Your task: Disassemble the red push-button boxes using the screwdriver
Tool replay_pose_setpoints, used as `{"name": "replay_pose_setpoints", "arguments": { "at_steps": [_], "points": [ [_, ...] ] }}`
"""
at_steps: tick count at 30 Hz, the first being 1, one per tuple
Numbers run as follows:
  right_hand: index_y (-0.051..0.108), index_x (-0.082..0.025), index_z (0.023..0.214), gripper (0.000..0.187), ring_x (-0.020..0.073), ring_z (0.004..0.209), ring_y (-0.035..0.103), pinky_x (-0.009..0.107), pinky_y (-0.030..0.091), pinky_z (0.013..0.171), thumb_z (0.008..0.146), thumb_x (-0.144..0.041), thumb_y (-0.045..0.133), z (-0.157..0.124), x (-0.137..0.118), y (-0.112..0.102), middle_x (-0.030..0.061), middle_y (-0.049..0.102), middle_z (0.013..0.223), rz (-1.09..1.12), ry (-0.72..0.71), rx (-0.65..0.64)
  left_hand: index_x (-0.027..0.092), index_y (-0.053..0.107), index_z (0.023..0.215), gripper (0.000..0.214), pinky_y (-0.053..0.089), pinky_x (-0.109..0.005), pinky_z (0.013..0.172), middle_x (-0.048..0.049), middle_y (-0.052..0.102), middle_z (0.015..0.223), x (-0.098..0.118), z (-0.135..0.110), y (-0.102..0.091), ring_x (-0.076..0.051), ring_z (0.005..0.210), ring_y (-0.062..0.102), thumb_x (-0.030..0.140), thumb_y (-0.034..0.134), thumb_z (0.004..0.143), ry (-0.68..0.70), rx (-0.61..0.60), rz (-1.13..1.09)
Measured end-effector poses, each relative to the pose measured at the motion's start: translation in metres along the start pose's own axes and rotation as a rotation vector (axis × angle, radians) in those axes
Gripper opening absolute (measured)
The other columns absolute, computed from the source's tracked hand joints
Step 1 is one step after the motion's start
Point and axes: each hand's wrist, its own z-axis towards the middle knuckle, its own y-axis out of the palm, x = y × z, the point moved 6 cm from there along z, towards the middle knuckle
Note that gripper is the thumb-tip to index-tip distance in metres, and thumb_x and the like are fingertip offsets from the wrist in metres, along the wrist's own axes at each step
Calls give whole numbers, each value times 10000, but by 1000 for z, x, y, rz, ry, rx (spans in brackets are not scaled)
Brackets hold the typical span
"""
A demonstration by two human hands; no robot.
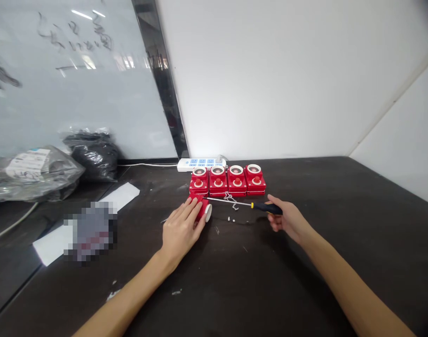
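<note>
In the head view, the person's left hand (180,231) lies on a red cylindrical part (200,209) near the middle of the frame. This part lies on its side on the dark worktop (315,187), and its white end points to the right. The left fingers (187,210) are a little spread and rest over the top of it. The right hand (287,220) is at the right of the part, and its fingers (274,216) are curled around the black and yellow handle of a screwdriver (266,208). The thin shaft points left, and its tip is just beside the red part. Behind them stand four red push-button boxes (228,180) in a row, with a white power strip (201,164) beyond. A bent wire (230,199) and small white pieces (231,218) lie near the shaft. Plastic bags (36,174) sit at the left of the frame.
</note>
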Motion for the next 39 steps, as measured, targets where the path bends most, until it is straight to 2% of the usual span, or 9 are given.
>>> {"name": "replay_pose_setpoints", "arguments": {
  "at_steps": [2, 4, 10, 17, 20, 26, 32, 37, 39],
  "points": [
    [621, -162, 810, 352, 58, 344, 307, 199, 189, 348, 779, -504, 698, -4, -7, 2, -45, 442, 439, -75, -60, -35, 173, 680, 1162, 293, 572, -419, 898, -96, 692, 1217, 0, 0, 0, -278, 1129, 658, 287, 616, 899, -5, 1, -6],
    [641, -160, 885, 369, 36, 368, 261, 193, 128, 383, 759, -497, 724, -7, -14, 4, -51, 453, 468, -103, -133, -95, 181, 684, 1159, 291, 573, -421, 894, -92, 693, 1214, -1, 0, 0, -281, 1128, 658, 288, 619, 896, -11, 3, -18],
    [642, -220, 1122, 488, 90, 534, 446, 213, 242, 472, 705, -427, 788, -11, -26, -1, -16, 559, 650, -167, -259, -174, 200, 691, 1157, 289, 570, -425, 898, -88, 692, 1215, -2, 0, 1, -285, 1128, 658, 292, 615, 894, -18, 2, -33],
    [693, -199, 1000, 367, 88, 547, 448, 251, 340, 524, 650, -266, 781, -9, -30, -3, -10, 603, 745, -355, -383, -142, 186, 689, 1161, 296, 563, -427, 921, -91, 691, 1220, -2, -2, 3, -283, 1138, 653, 289, 620, 892, -19, -2, -29],
    [692, -200, 968, 406, 105, 551, 502, 255, 367, 510, 575, -200, 792, -8, -26, -2, -4, 626, 785, -292, -333, -112, 200, 687, 1175, 302, 560, -437, 929, -87, 691, 1222, -3, -1, 2, -290, 1142, 650, 294, 606, 899, -26, 3, -37],
    [688, -179, 930, 319, 112, 505, 519, 227, 281, 385, 712, -401, 754, -5, -16, 3, 38, 616, 785, 35, -180, -101, 208, 676, 1197, 313, 571, -427, 910, -93, 693, 1216, 0, 0, 0, -288, 1123, 661, 296, 593, 909, -5, 7, -14],
    [674, -160, 822, 183, 103, 511, 529, 232, 435, 444, 732, -299, 753, 6, 5, 1, 41, 626, 690, 237, -11, 33, 194, 681, 1174, 296, 567, -434, 922, -90, 691, 1220, -1, 0, 0, -283, 1137, 653, 290, 608, 903, -21, 9, -27],
    [588, -181, 805, 343, 45, 339, 279, 195, 157, 350, 774, -499, 713, 1, -2, 0, -37, 472, 454, 20, -22, -71, 180, 686, 1157, 292, 574, -428, 908, -94, 694, 1211, -1, 0, 0, -279, 1121, 663, 292, 618, 897, -10, 15, -11],
    [608, -181, 901, 347, 35, 384, 297, 185, 148, 396, 755, -463, 750, -4, -11, 2, -32, 511, 508, -11, -90, -174, 185, 691, 1148, 284, 574, -430, 909, -87, 698, 1205, -1, 0, 0, -277, 1119, 664, 293, 620, 895, -9, 16, -18]
  ]
}}
